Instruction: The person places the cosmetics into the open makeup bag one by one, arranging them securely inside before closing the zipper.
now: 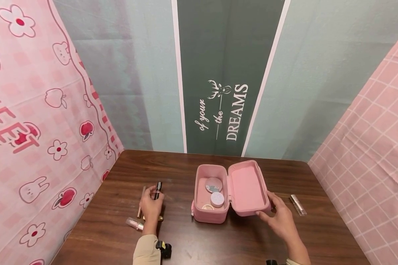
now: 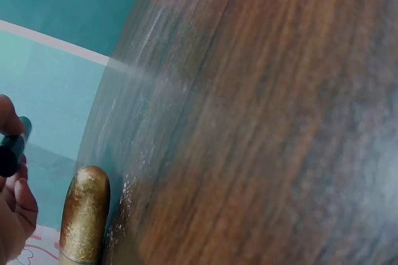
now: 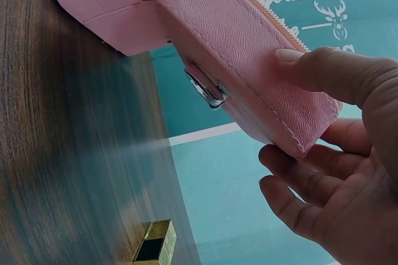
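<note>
My left hand (image 1: 151,209) pinches a slim black cosmetic tube (image 1: 158,189) between thumb and fingers, above the left part of the table. Only part of that hand shows at the edge of the left wrist view. With thumb on the side and fingers behind, my right hand (image 1: 278,217) grips the corner of the lid (image 3: 242,60) of a pink cosmetic case (image 1: 210,218). The lid is folded out to the right. Inside the case lie a round compact (image 1: 213,184), a small white round container (image 1: 217,199) and a pale ring-like item (image 1: 208,207).
Near my left hand lie a gold-capped tube (image 2: 85,212), a thin rose-gold stick (image 1: 139,210) and a clear-and-pink tube (image 1: 134,223). A gold-and-clear tube (image 1: 298,205) lies right of my right hand. Hanging cloths surround the brown wooden table (image 1: 175,169).
</note>
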`<action>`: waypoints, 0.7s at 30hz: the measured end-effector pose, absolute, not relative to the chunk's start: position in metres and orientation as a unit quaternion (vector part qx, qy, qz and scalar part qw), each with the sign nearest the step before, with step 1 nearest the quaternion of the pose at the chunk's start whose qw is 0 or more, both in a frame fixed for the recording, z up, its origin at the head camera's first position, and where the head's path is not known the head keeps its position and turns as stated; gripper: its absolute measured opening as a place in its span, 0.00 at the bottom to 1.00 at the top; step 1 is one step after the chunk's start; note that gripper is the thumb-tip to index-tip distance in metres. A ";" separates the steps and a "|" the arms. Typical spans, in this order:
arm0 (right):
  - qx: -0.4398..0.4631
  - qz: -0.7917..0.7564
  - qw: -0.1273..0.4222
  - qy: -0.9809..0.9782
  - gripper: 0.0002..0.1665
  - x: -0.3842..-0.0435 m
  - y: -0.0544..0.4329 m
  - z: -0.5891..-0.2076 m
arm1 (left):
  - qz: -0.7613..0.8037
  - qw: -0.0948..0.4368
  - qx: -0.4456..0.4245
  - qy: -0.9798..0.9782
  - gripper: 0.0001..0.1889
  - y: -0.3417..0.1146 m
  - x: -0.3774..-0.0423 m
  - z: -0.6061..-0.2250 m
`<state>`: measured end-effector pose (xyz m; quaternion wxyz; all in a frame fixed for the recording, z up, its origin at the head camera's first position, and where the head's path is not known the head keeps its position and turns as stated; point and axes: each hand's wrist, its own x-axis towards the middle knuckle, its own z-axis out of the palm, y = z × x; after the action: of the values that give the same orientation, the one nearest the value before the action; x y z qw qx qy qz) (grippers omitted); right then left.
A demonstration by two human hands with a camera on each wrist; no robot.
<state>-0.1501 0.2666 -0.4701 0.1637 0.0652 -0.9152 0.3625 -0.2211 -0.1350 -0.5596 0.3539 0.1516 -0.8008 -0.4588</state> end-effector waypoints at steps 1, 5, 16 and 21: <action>0.067 0.363 0.167 -0.914 0.44 -0.150 0.267 -0.470 | -0.458 0.365 0.148 -0.797 0.16 -0.135 -0.221 -0.559; 0.070 0.363 0.171 -0.913 0.44 -0.150 0.267 -0.471 | -0.459 0.387 0.140 -0.787 0.17 -0.135 -0.221 -0.560; 0.084 0.357 0.192 -0.910 0.44 -0.149 0.268 -0.471 | -0.473 0.387 0.149 -0.777 0.18 -0.125 -0.213 -0.543; 0.084 0.364 0.187 -0.909 0.43 -0.149 0.267 -0.471 | -0.472 0.393 0.154 -0.774 0.18 -0.119 -0.213 -0.533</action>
<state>-0.1493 0.2674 -0.4708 0.1868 0.0838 -0.9086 0.3640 -0.2126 -0.1191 -0.5335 0.3933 0.1541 -0.7736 -0.4723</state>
